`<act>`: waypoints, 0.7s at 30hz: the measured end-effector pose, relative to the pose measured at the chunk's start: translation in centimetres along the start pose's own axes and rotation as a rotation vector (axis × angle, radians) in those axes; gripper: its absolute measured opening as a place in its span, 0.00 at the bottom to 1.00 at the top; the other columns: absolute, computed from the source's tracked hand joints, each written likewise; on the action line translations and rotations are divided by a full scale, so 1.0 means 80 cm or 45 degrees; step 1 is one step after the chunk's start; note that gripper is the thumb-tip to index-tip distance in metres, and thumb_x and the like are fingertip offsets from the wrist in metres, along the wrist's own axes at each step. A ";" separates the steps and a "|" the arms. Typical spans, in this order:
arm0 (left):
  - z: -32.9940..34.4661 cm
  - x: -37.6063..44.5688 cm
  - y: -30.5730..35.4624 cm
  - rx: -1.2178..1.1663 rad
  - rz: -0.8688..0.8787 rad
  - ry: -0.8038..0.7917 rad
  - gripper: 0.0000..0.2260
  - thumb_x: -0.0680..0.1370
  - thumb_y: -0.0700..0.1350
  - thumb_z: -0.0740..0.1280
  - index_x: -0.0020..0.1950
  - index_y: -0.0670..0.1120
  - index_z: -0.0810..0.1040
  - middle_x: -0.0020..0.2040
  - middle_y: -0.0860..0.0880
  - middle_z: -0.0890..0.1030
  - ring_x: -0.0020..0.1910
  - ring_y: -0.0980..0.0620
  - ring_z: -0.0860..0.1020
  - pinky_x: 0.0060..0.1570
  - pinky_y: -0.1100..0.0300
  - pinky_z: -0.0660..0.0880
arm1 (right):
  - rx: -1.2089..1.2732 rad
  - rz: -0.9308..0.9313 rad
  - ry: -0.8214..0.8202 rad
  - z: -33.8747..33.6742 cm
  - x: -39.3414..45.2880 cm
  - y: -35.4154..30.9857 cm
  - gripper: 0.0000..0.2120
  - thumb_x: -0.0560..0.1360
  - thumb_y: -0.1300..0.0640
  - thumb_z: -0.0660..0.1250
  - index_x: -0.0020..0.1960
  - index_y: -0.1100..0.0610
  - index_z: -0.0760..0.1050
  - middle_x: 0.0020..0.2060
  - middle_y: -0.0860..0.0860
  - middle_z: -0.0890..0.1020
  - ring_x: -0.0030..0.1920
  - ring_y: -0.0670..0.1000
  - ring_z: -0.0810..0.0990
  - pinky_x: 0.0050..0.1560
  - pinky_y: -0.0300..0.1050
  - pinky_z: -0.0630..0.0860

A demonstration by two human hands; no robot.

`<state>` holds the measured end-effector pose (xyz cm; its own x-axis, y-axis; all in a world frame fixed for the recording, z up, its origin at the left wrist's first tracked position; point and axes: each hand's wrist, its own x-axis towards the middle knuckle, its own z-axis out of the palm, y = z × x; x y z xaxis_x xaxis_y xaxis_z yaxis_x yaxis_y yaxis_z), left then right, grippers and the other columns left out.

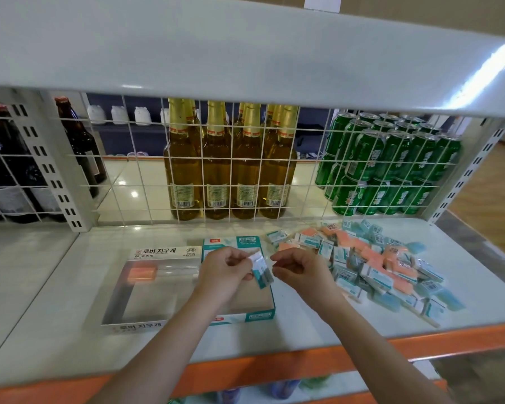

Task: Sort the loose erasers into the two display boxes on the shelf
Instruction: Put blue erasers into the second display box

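left hand (pixel 226 271) pinches teal eraser (pixel 261 269) | right hand (pixel 299 268) curled, empty, just beside

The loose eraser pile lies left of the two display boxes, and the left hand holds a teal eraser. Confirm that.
Not quite. In the head view the loose eraser pile lies right of the two display boxes; the left hand does hold a teal eraser.
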<state>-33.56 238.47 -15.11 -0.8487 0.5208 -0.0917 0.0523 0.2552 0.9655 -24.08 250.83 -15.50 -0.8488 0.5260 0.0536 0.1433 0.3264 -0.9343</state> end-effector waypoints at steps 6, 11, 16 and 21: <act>-0.002 0.004 -0.006 -0.207 -0.112 0.095 0.03 0.78 0.40 0.64 0.44 0.45 0.76 0.43 0.45 0.82 0.40 0.54 0.82 0.32 0.69 0.77 | -0.038 0.086 -0.100 0.005 -0.003 0.011 0.14 0.69 0.64 0.73 0.50 0.51 0.75 0.41 0.50 0.79 0.42 0.47 0.80 0.48 0.41 0.79; 0.001 0.002 -0.008 -0.208 -0.155 0.122 0.02 0.76 0.41 0.66 0.45 0.45 0.78 0.41 0.47 0.83 0.40 0.53 0.82 0.34 0.67 0.78 | -0.022 0.038 -0.058 0.016 -0.001 0.014 0.17 0.68 0.66 0.72 0.47 0.47 0.72 0.40 0.50 0.79 0.43 0.49 0.80 0.45 0.40 0.79; -0.003 0.002 -0.015 0.026 -0.090 0.116 0.04 0.75 0.41 0.68 0.40 0.46 0.80 0.43 0.49 0.82 0.46 0.50 0.79 0.49 0.56 0.76 | -0.050 -0.067 0.069 0.010 0.004 0.016 0.16 0.70 0.69 0.70 0.47 0.51 0.72 0.38 0.48 0.78 0.40 0.46 0.78 0.44 0.34 0.77; -0.003 0.001 -0.018 0.170 -0.041 0.063 0.01 0.74 0.43 0.68 0.43 0.48 0.79 0.46 0.50 0.82 0.49 0.50 0.78 0.54 0.54 0.75 | -0.093 -0.105 0.072 0.005 0.010 0.018 0.14 0.72 0.68 0.68 0.52 0.52 0.74 0.43 0.54 0.80 0.44 0.51 0.78 0.49 0.38 0.76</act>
<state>-33.84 237.95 -16.43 -0.8758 0.4706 -0.1069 0.0913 0.3792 0.9208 -24.74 251.44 -16.92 -0.8295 0.5378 0.1507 0.1128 0.4256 -0.8979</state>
